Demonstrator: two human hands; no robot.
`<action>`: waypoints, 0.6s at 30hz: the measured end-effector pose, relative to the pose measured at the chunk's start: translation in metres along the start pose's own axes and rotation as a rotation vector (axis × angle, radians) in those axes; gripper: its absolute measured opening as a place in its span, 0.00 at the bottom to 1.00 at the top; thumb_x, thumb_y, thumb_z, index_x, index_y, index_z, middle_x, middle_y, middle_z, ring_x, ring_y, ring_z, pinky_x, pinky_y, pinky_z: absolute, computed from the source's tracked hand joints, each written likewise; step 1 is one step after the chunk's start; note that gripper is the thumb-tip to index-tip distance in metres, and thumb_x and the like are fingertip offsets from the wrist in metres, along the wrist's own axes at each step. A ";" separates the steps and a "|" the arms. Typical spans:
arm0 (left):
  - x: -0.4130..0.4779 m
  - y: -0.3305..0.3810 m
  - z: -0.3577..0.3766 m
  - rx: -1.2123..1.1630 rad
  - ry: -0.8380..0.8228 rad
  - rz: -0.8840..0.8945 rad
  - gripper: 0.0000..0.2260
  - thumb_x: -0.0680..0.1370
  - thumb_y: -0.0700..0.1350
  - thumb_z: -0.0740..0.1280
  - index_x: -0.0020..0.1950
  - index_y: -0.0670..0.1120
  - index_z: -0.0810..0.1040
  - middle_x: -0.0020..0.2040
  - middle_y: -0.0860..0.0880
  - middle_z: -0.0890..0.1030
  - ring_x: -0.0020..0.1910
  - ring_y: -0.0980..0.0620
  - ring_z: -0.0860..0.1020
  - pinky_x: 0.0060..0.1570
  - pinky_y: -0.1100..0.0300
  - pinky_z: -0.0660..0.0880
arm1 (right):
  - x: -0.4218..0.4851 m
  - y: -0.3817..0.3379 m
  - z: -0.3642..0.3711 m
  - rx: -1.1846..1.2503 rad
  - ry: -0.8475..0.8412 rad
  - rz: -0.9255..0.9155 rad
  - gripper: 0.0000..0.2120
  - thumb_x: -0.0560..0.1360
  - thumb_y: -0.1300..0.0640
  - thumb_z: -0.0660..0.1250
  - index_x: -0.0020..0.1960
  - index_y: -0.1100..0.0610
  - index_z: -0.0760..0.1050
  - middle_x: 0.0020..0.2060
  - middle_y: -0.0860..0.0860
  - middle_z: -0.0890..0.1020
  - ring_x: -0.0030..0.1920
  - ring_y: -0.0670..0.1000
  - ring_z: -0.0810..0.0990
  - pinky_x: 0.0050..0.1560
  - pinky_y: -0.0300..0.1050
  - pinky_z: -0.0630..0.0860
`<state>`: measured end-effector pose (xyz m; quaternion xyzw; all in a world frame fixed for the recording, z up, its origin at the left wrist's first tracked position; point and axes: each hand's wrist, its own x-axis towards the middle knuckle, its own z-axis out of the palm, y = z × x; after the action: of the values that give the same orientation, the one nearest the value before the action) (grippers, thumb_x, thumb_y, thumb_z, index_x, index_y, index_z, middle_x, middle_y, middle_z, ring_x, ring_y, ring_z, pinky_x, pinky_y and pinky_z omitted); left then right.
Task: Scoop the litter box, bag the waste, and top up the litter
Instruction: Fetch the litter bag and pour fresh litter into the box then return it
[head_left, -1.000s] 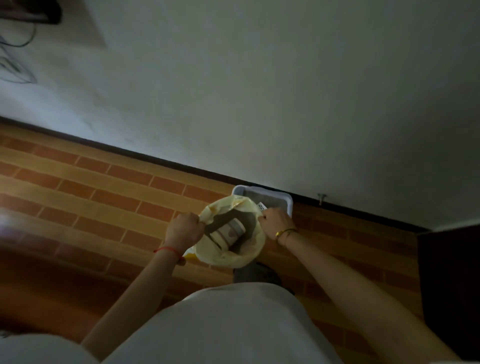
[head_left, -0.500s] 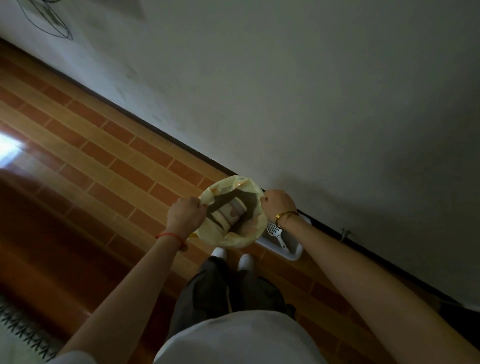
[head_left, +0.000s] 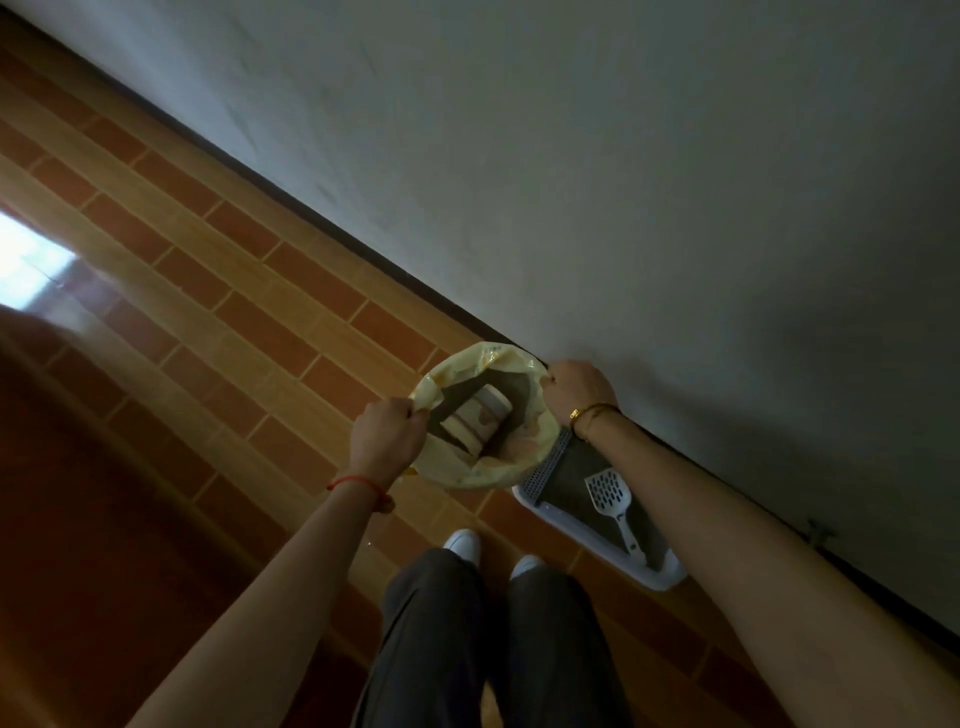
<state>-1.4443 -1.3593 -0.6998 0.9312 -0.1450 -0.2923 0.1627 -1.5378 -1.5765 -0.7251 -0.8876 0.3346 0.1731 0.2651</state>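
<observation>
I hold a pale yellow plastic bag (head_left: 488, 470) open in front of me, above the floor. My left hand (head_left: 387, 434) grips its left rim and my right hand (head_left: 579, 389) grips its right rim. Inside the bag lie a cream cup-like container (head_left: 475, 418) and grey litter. Below and to the right, a white litter box (head_left: 597, 540) with grey litter sits on the floor against the wall. A white slotted scoop (head_left: 610, 493) lies in the box. The bag covers the box's far end.
The floor is orange and brown tile (head_left: 234, 322), with a bright reflection at the left edge. A white wall (head_left: 623, 182) with a dark baseboard runs diagonally. My legs in dark trousers (head_left: 467, 623) and white shoes (head_left: 462, 543) stand beside the box.
The view has swung left and down, so the litter box and scoop show more fully. Both hands keep the same grip on the bag's rim, and the bag sits further left of the box.
</observation>
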 end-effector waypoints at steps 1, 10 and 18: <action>0.015 -0.007 0.016 -0.014 0.002 -0.006 0.14 0.80 0.47 0.61 0.35 0.46 0.74 0.30 0.50 0.73 0.28 0.53 0.71 0.26 0.61 0.62 | 0.018 0.007 0.017 -0.006 0.001 -0.005 0.14 0.78 0.57 0.57 0.35 0.59 0.71 0.35 0.55 0.73 0.37 0.55 0.72 0.38 0.43 0.64; 0.135 -0.074 0.174 -0.113 0.082 0.038 0.15 0.80 0.46 0.61 0.37 0.40 0.79 0.30 0.47 0.75 0.28 0.49 0.71 0.27 0.60 0.66 | 0.154 0.070 0.147 -0.165 0.051 -0.093 0.12 0.77 0.57 0.58 0.46 0.63 0.78 0.43 0.59 0.80 0.41 0.57 0.76 0.38 0.42 0.66; 0.210 -0.116 0.282 -0.216 0.123 0.168 0.17 0.81 0.47 0.61 0.36 0.43 0.78 0.28 0.47 0.75 0.25 0.52 0.71 0.26 0.59 0.68 | 0.218 0.119 0.240 -0.248 0.194 -0.130 0.12 0.78 0.58 0.57 0.42 0.62 0.76 0.43 0.59 0.81 0.36 0.54 0.72 0.37 0.42 0.64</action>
<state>-1.4252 -1.3924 -1.0679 0.9090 -0.1798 -0.2341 0.2943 -1.4947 -1.6211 -1.0646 -0.9458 0.2766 0.1092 0.1306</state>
